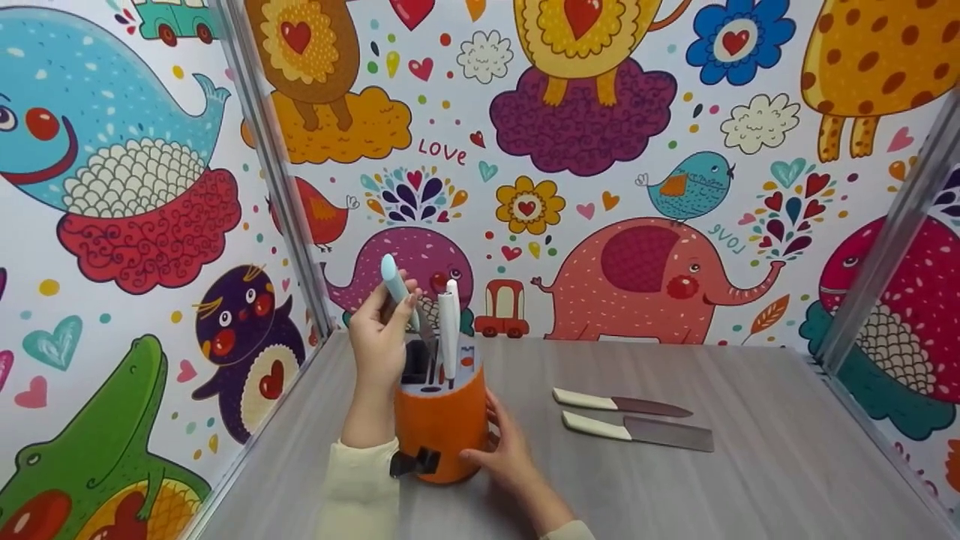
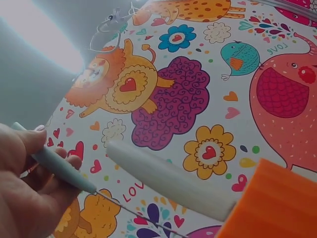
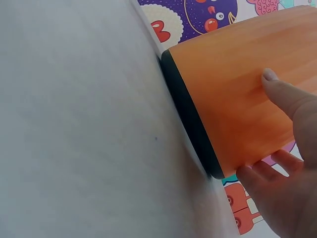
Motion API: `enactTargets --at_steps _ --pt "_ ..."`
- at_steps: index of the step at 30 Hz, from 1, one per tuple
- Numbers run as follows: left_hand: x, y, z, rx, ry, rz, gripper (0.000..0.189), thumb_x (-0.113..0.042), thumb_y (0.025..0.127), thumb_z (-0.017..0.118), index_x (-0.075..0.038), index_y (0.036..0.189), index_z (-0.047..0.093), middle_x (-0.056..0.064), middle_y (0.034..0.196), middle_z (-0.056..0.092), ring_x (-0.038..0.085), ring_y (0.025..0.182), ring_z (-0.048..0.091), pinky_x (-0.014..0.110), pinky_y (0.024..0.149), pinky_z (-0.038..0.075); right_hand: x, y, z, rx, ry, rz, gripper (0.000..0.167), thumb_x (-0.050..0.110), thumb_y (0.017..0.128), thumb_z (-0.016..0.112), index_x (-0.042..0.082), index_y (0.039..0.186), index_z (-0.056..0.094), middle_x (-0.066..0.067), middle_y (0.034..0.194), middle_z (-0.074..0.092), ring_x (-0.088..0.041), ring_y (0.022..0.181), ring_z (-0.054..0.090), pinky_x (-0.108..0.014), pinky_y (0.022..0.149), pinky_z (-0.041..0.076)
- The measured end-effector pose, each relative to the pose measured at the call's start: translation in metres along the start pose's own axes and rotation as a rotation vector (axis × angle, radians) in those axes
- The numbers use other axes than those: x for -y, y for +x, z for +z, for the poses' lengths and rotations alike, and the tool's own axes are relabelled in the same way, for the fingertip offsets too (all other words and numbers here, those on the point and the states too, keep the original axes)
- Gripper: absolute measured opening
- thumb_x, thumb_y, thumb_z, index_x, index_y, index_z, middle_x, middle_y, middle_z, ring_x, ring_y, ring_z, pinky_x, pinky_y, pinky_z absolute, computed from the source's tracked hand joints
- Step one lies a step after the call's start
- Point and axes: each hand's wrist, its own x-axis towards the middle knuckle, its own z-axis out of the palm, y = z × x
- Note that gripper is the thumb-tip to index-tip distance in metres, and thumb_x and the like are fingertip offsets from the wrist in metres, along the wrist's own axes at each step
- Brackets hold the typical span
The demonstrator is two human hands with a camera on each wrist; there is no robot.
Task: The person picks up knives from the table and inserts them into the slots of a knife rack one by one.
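An orange knife block with a pale slotted top stands upright on the table. My right hand holds its lower side, thumb in front and fingers round the far side; the right wrist view shows that grip on the orange wall above a dark base. Above the block, my left hand pinches the light blue handle of a knife, its thin blade pointing down to the slots. White-handled knives stand in the block beside it, near a black part at the top.
To the right on the grey table lie a knife with a cream handle and pointed brown blade and a cleaver with a cream handle. Cartoon-printed walls with metal corner posts enclose the table at the back and sides.
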Motion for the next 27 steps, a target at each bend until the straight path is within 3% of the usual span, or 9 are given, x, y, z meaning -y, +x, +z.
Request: enactTargets --at_steps 8,12,15,19,27 --pt "0.022 -0.001 0.001 0.029 0.014 -0.048 0.039 -0.004 0.103 0.067 -0.001 0.142 0.065 0.017 0.131 0.076 0.03 0.127 0.071 0.027 0.107 0.054 0.001 0.002 0.001 0.025 0.022 -0.036 0.11 0.028 0.08 0.095 0.031 0.168 0.03 -0.013 0.168 0.041 -0.041 0.15 0.045 -0.061 0.121 0.043" --pt "0.04 -0.004 0.003 0.067 0.055 -0.068 0.039 -0.004 0.104 0.065 0.001 0.143 0.064 0.02 0.134 0.074 0.034 0.128 0.07 0.035 0.11 0.054 0.003 0.002 0.0 0.021 0.049 -0.039 0.111 0.03 0.079 0.096 0.028 0.169 0.03 -0.014 0.167 0.042 -0.041 0.149 0.046 -0.061 0.12 0.044" --pt "0.052 -0.008 0.003 0.061 0.1 -0.114 0.039 -0.005 0.105 0.065 0.0 0.143 0.065 0.019 0.134 0.074 0.034 0.129 0.069 0.042 0.113 0.052 0.004 0.002 0.002 0.019 0.049 -0.019 0.111 0.032 0.079 0.095 0.028 0.169 0.031 -0.013 0.167 0.042 -0.04 0.149 0.047 -0.059 0.12 0.045" --pt "0.059 -0.009 0.004 0.036 0.09 -0.173 0.039 -0.007 0.104 0.066 -0.002 0.143 0.066 0.019 0.137 0.072 0.035 0.131 0.067 0.05 0.117 0.049 0.004 0.003 0.001 0.015 0.056 -0.016 0.107 0.028 0.081 0.094 0.03 0.168 0.032 -0.013 0.167 0.042 -0.04 0.15 0.046 -0.058 0.121 0.044" --pt "0.066 -0.009 0.008 0.127 0.092 -0.28 0.041 -0.014 0.106 0.066 -0.005 0.146 0.063 0.019 0.145 0.066 0.038 0.131 0.064 0.058 0.119 0.046 0.002 0.0 -0.005 0.005 0.075 -0.007 0.105 0.024 0.081 0.094 0.029 0.167 0.034 -0.012 0.167 0.044 -0.04 0.15 0.046 -0.059 0.121 0.043"
